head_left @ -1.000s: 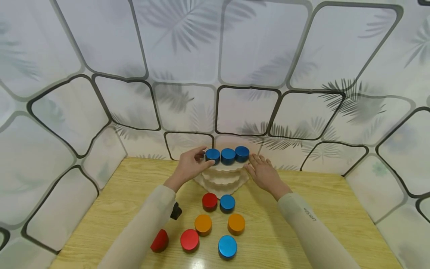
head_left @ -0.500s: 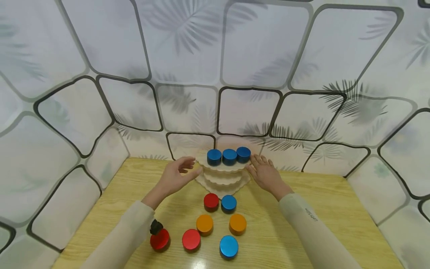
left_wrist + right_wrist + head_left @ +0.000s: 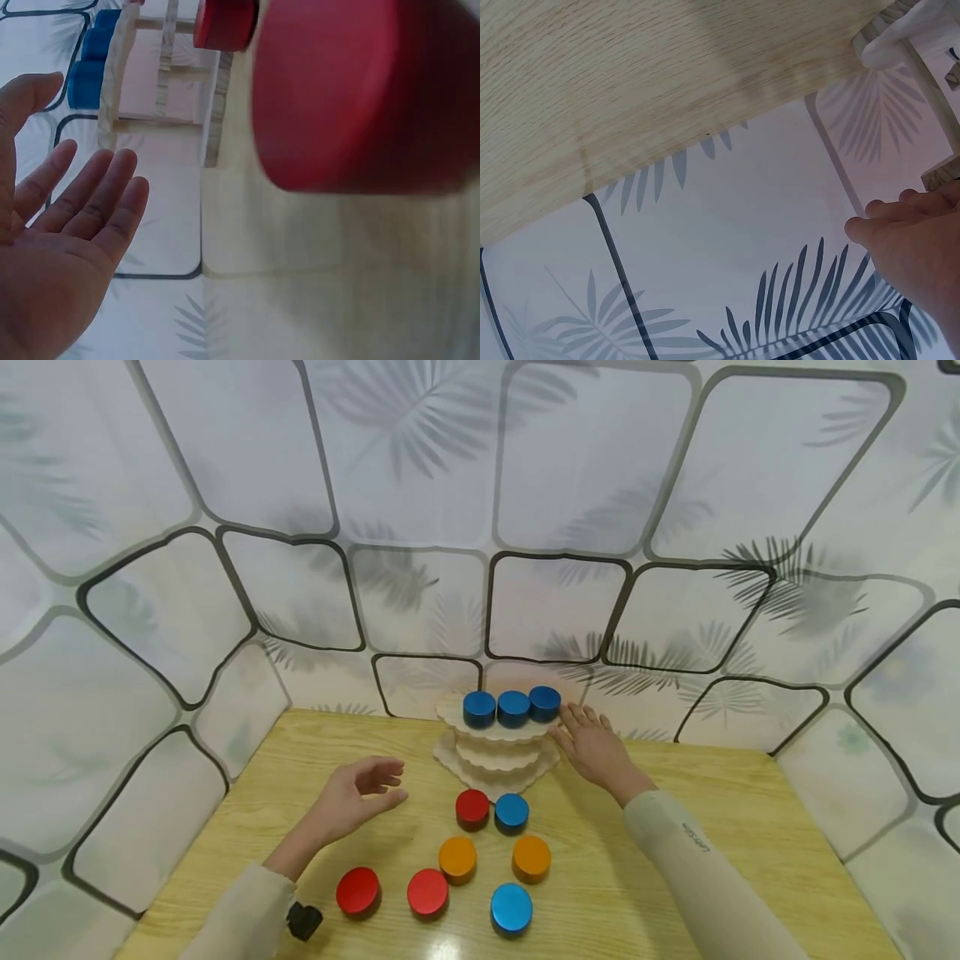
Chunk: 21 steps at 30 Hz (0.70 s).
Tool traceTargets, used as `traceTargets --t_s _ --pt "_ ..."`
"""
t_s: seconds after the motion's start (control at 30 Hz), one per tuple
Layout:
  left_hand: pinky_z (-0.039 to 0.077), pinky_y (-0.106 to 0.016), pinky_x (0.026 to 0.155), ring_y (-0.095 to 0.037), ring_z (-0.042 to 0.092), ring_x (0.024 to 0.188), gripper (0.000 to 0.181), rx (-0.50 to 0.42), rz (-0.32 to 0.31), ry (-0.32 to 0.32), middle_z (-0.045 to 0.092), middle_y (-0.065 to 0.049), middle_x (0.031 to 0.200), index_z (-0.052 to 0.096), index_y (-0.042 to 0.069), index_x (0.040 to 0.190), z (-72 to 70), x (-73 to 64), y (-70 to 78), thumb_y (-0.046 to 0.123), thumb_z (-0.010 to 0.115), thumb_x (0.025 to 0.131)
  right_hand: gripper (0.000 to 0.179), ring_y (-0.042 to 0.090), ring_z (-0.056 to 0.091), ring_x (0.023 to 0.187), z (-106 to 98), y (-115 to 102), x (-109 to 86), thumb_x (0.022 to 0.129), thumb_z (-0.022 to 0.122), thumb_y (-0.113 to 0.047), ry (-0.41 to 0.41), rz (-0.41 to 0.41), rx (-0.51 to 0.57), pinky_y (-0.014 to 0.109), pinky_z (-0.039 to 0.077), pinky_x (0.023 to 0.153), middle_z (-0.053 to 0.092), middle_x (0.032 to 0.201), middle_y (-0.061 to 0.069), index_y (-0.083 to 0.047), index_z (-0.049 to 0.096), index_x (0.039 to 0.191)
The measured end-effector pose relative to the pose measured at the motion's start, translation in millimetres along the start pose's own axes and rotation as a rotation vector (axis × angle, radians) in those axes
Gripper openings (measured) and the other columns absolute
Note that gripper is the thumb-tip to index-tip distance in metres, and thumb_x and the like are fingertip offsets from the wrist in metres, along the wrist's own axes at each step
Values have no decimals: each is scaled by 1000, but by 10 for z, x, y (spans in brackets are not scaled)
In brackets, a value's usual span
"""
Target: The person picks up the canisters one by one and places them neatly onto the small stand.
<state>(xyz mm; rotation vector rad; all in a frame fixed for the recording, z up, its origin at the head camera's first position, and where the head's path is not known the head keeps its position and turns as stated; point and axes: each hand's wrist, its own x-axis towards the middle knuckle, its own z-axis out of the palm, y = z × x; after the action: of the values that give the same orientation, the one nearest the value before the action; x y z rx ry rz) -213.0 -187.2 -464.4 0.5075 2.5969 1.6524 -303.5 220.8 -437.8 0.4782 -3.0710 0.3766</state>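
Three blue round blocks (image 3: 513, 709) stand in a row on the top tier of a pale wooden tiered stand (image 3: 495, 753) against the back wall. My right hand (image 3: 595, 748) rests at the stand's right edge, fingers straight, beside the rightmost blue block. In the right wrist view, that hand (image 3: 922, 247) lies along the stand's wooden edge. My left hand (image 3: 352, 800) hovers over the table left of the stand, fingers loosely bent and holding nothing. The left wrist view shows its palm (image 3: 60, 262) bare, with a red block (image 3: 360, 97) large in the foreground.
In front of the stand are a red block (image 3: 472, 810) and a blue block (image 3: 512, 813). Two orange blocks (image 3: 457, 859) lie nearer, then two red blocks (image 3: 427, 893) and a blue block (image 3: 512, 909). Patterned fabric walls (image 3: 555, 610) enclose the wooden table (image 3: 675, 827).
My left hand has let go of the leftmost blue block and drawn back left and toward me. The right hand stays at the stand's edge.
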Motion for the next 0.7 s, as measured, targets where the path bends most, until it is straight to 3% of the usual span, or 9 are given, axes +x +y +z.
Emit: traceTargets --t_s 0.23,0.37,0.7 --pt "57 -23 98 -38 69 121 49 -33 -70 -29 68 -24 135 64 3 139 -41 -311 -153 24 78 97 68 53 23 157 7 5 1 115 37 -44 6 -4 -9 69 17 127 26 170 27 2 27 165" --pt "57 -25 100 -39 69 122 51 -56 -72 -36 69 -25 134 63 -2 139 -50 -464 -195 21 78 97 69 53 23 157 1 7 -9 115 37 -44 8 -6 -6 69 17 127 26 170 27 2 27 164" --pt "57 -22 100 -15 72 118 53 -151 -103 -58 67 -28 136 59 -8 140 -68 -781 -246 14 78 96 68 54 25 156 12 19 -10 115 38 -44 23 -15 -5 70 19 126 28 169 28 3 29 164"
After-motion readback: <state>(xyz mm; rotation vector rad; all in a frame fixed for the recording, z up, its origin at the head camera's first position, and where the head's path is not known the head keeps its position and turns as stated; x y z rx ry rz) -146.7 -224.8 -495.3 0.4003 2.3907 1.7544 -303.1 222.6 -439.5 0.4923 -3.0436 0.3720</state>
